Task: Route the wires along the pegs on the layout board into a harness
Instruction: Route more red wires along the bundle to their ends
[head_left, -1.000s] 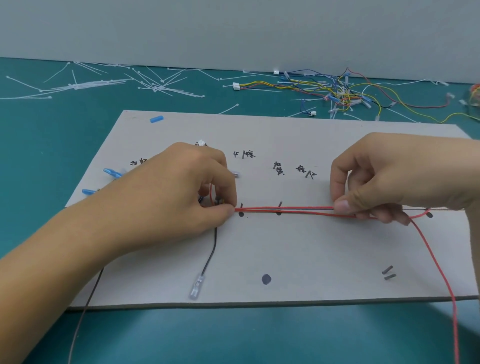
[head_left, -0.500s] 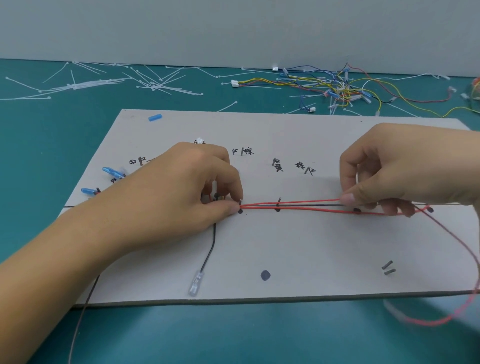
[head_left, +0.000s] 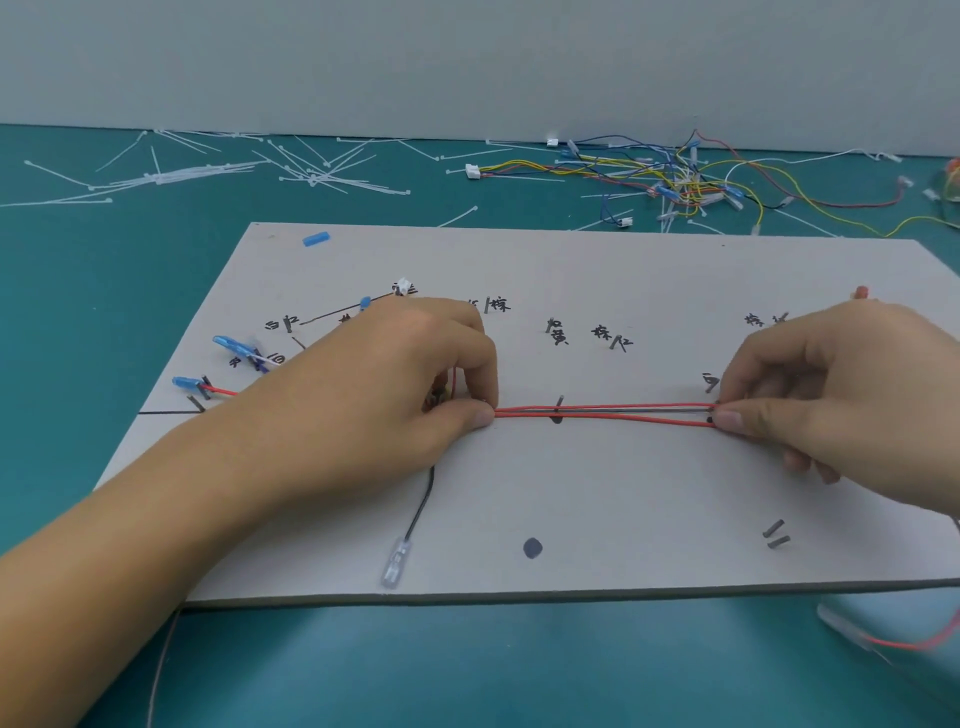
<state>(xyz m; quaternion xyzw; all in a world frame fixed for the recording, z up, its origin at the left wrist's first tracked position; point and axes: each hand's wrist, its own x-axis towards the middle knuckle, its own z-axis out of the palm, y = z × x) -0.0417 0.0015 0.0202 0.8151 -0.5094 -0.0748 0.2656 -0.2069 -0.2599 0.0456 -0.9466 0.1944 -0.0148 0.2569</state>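
A grey layout board (head_left: 623, 270) lies on the teal table, with short dark pegs and handwritten labels. Two red wires (head_left: 623, 422) and a dark wire between them run straight along the board's middle line past a peg (head_left: 559, 404). My left hand (head_left: 395, 384) pinches the wires at their left end. My right hand (head_left: 831, 395) pinches them at the right end. A black wire (head_left: 422, 506) with a clear terminal (head_left: 395, 564) hangs down below my left hand. The red wire's loose end (head_left: 914, 644), blurred, trails off the board's front right.
Blue terminals (head_left: 234, 345) sit at the board's left side and a blue sleeve (head_left: 316, 238) at its back left. White cable ties (head_left: 208, 171) lie scattered on the table behind, and a tangle of coloured wires (head_left: 675, 176) at the back right. Two pegs (head_left: 775, 534) stand front right.
My right hand has slid to the right along the wires, pulling them straight. The red wire's loose tail swung from the board's right edge to the table in front. My left hand stayed.
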